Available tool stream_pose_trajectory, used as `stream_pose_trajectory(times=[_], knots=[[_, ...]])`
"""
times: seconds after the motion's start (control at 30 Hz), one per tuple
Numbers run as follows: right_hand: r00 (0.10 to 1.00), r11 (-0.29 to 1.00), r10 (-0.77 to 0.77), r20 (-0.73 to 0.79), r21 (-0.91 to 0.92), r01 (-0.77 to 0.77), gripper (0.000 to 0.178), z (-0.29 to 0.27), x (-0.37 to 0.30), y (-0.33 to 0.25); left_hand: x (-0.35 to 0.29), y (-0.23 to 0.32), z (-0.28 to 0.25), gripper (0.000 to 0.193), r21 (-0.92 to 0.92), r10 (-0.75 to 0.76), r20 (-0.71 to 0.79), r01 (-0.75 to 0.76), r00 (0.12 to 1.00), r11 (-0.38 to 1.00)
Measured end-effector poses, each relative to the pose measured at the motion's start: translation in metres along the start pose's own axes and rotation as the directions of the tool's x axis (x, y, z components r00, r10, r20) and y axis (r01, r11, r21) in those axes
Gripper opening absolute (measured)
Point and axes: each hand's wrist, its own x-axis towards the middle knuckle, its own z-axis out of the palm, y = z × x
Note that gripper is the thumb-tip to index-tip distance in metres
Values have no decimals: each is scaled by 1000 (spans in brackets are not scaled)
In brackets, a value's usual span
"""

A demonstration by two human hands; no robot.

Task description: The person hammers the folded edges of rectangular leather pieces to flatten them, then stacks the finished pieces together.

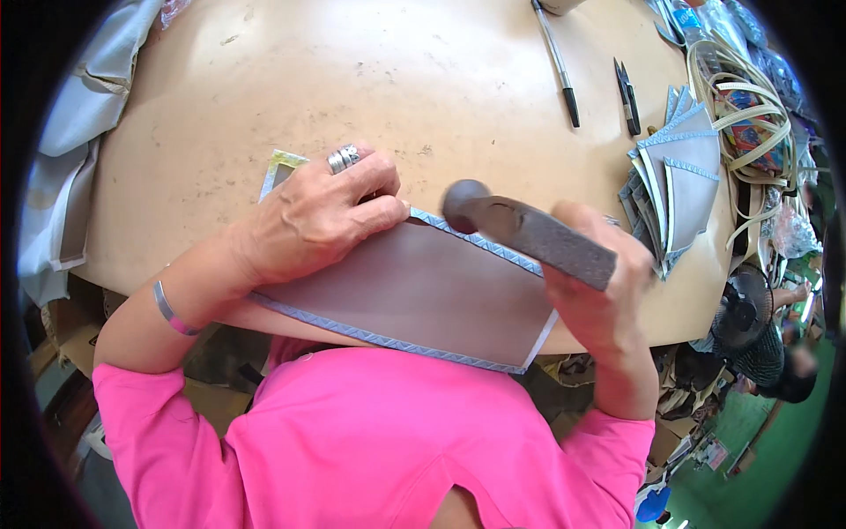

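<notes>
A grey sheet panel (423,291) with blue patterned strips along its long edges lies at the table's near side, its lower edge against my pink top. My left hand (317,212), wearing a wide ring, has thumb and fingers pinched on the panel's far edge. A hammer (538,234) with a dark metal head is gripped in my right hand (608,282). Its rounded face hovers over or close to the blue strip, just right of my left fingertips; whether it touches, I cannot tell. The hammer's handle is mostly hidden by the hand.
Similar grey pieces with blue edging (679,176) are fanned out on the right. Beyond them lie cream cords (749,97). A pen (557,66) and a dark pointed tool (627,97) rest at the far right. Grey material (97,97) hangs at the left edge. Another person (775,344) is at right.
</notes>
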Motion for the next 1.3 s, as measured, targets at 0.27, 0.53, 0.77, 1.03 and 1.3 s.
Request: stream_pose_trajectory(times=[0.27,0.53,0.77,1.03,1.3], knots=[[993,992,-21,113,-120,35,10,5,12,-12,-1,1,3,20,27,12,-58,-10,998,1000],[982,987,155,108,-64,-148,20,-16,-38,11,1,2,9,10,-9,-1,-3,1,1000,1000],[976,977,214,33,-16,-214,11,-17,-40,12,37,17,34,17,-72,72,7,-71,997,995],[983,978,177,49,-121,-171,10,-17,-32,21,23,7,22,20,-186,-32,63,43,997,982],[993,987,77,86,-149,-63,14,-14,-18,14,16,5,10,20,98,90,95,-100,991,990]])
